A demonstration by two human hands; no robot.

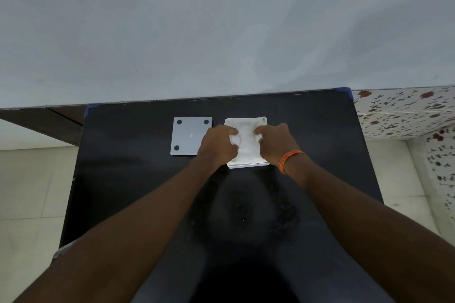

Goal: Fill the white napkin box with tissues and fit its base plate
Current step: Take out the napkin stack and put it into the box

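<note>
A stack of white tissues (246,135) lies in the open white napkin box (247,165) at the middle of the black table; only the box's near rim shows under the tissues. My left hand (218,141) presses on the stack's left side with fingers curled on it. My right hand (275,142), with an orange band at the wrist, presses on the stack's right side. The white square base plate (190,136), with dark round feet at its corners, lies flat just left of the box, its near right corner hidden behind my left hand.
The black table (147,192) stands against a pale grey wall (221,32). Light floor tiles (29,192) lie to the left, and a flower-patterned surface (403,110) runs along the right side beyond the table edge.
</note>
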